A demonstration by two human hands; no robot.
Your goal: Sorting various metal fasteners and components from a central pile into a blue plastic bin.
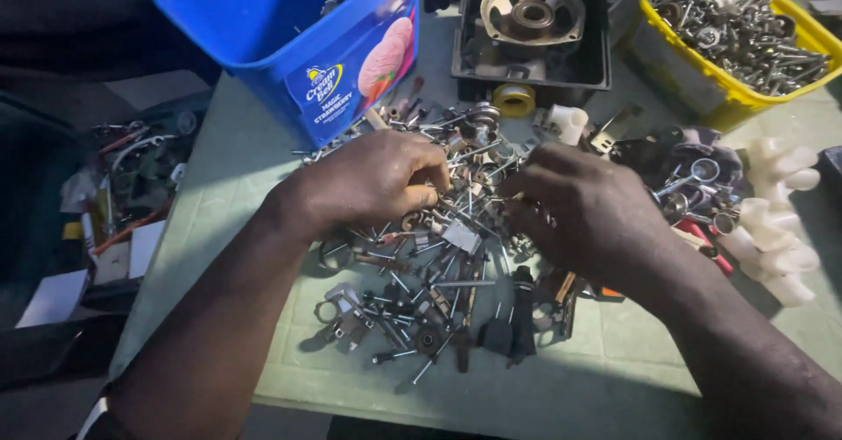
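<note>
Both hands — left hand (373, 181), right hand (583, 212) — curl closed over the pile of screws (438, 264) mid-table; small, stiff, slippery steel — pinch each by its shank.

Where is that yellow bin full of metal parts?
The yellow bin sits at the top right of the head view, right of the black housing and beyond the right hand.

Blue tub (263, 19), yellow bin (702, 89), black tray (596, 54), white plastic parts (781, 221), grey metal screws (430, 256), pale green bench (237, 186).
</note>
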